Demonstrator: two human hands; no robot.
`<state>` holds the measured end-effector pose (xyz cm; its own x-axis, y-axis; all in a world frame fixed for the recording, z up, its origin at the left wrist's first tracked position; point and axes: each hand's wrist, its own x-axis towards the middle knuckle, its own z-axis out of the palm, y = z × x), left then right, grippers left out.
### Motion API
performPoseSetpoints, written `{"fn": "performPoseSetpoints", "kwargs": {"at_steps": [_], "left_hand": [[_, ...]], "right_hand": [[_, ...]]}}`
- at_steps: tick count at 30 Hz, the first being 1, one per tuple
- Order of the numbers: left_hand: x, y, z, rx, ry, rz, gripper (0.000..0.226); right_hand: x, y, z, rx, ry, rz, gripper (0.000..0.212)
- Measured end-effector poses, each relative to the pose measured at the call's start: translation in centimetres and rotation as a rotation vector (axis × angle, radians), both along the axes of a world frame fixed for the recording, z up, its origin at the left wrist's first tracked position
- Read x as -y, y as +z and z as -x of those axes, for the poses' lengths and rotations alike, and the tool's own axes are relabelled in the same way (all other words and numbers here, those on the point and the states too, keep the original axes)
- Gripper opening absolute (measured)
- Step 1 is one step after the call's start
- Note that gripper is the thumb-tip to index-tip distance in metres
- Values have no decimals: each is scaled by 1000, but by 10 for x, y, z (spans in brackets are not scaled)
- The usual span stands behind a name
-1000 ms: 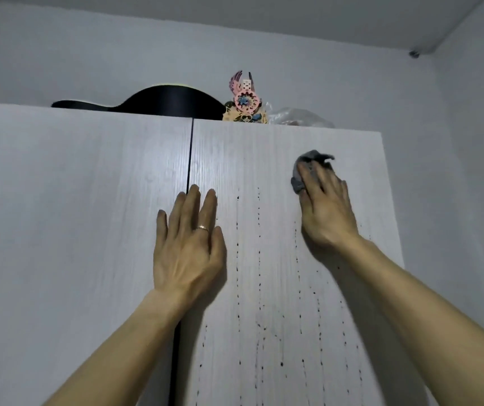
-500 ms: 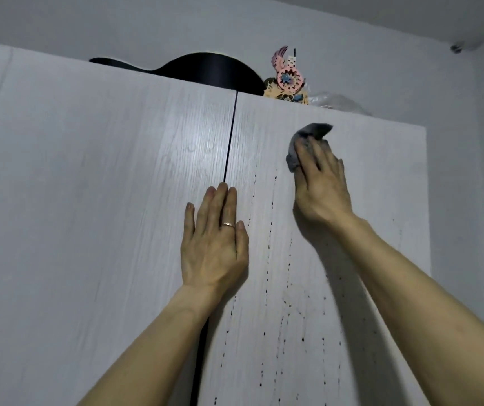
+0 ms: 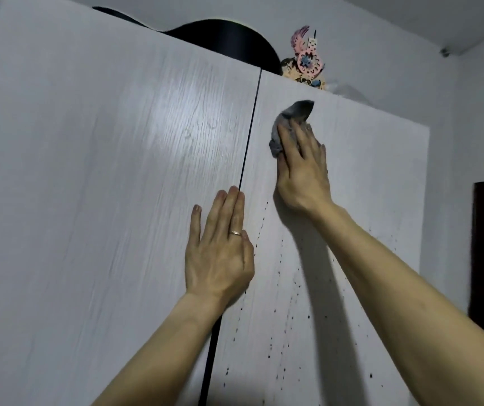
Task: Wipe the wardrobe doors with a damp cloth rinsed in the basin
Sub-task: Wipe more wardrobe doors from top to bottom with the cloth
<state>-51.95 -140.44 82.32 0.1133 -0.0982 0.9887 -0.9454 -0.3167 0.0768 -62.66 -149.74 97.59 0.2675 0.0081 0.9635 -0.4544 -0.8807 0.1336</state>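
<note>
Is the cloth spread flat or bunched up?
Bunched: the cloth shows as a crumpled grey wad past the right hand's fingertips, pressed against the right door.

Grey cloth (image 3: 295, 112); white woodgrain wardrobe doors (image 3: 118, 171), dark-speckled.

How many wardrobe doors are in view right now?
2. Left door, left of the gap, with the left hand flat on it; right door, where the right hand presses the cloth. More may lie out of frame at left.
</note>
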Motion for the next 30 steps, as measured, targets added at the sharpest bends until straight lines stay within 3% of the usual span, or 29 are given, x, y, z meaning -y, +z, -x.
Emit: {"fn": "performPoseSetpoints", "kwargs": {"at_steps": [3,8,11,14,17,23,26,30], "left_hand": [[0,-6,-2,11,1,-4,66],[-6,-26,-12,78,-2,-16,64],[-7,-30,-13,102,4,-9,61],[-6,-30,-13,84,4,-13,61],[-7,-30,-13,78,7,-20,61],[-8,-34,-11,52,3,-11,61],[-7,-35,-8,39,10,-28,61],[-6,-35,-9,25,32,-30,61]], "right_hand": [[1,-36,-1,9,9,76,53],[5,-135,19,-135,-12,136,54],[2,-113,17,-171,-34,64,54],[-4,-66,2,-73,-14,-18,54],[-8,-69,-8,22,-2,16,54],[-3,-203,16,-198,-7,65,56],[7,-164,27,-300,-57,91,56],[11,-91,24,-139,-26,29,54]]}}
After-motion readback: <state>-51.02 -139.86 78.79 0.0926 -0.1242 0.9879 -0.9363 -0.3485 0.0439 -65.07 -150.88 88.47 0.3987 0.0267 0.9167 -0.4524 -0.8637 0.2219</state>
